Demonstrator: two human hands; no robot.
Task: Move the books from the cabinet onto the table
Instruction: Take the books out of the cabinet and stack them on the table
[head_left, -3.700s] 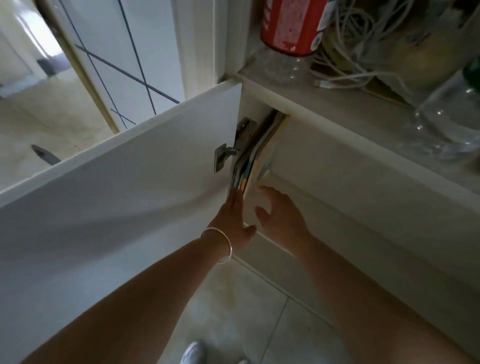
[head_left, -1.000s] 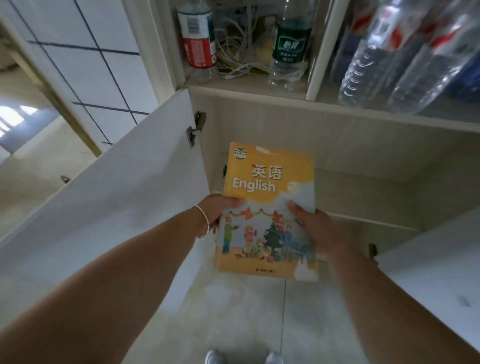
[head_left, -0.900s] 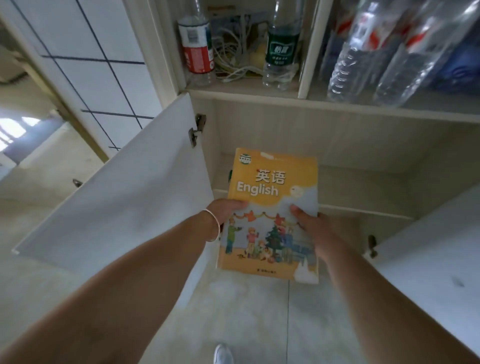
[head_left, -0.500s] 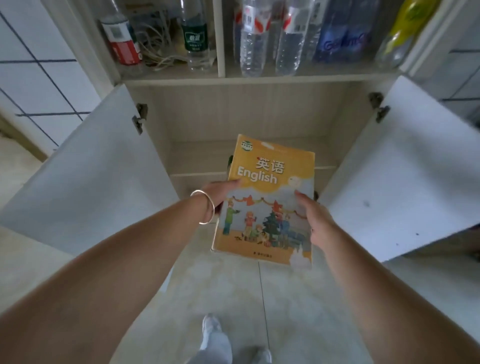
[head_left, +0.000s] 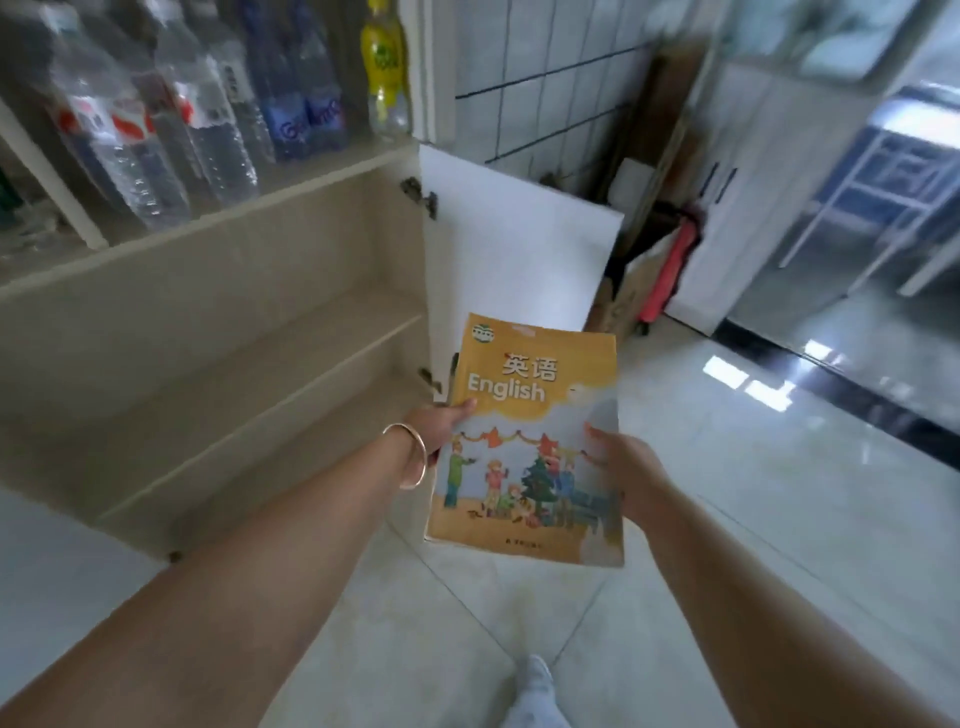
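Observation:
I hold a stack of books (head_left: 530, 436) flat in front of me; the top one has a yellow cover reading "English" with a cartoon scene. My left hand (head_left: 441, 421), with a bangle on the wrist, grips the stack's left edge. My right hand (head_left: 621, 462) grips its right edge, thumb on the cover. The cabinet (head_left: 218, 332) is to the left, its lower compartment open with bare shelves. No table top is clearly in view.
The cabinet's white right door (head_left: 519, 249) stands open behind the books. Several plastic bottles (head_left: 171, 119) fill the upper shelf. Cardboard and a red folded item (head_left: 670, 270) lean by the tiled wall. A metal frame (head_left: 872, 208) stands far right on glossy floor tiles.
The books have come out of the cabinet into both hands. My view has swung right; the cabinet has shifted to the left and the room's right side has come into sight.

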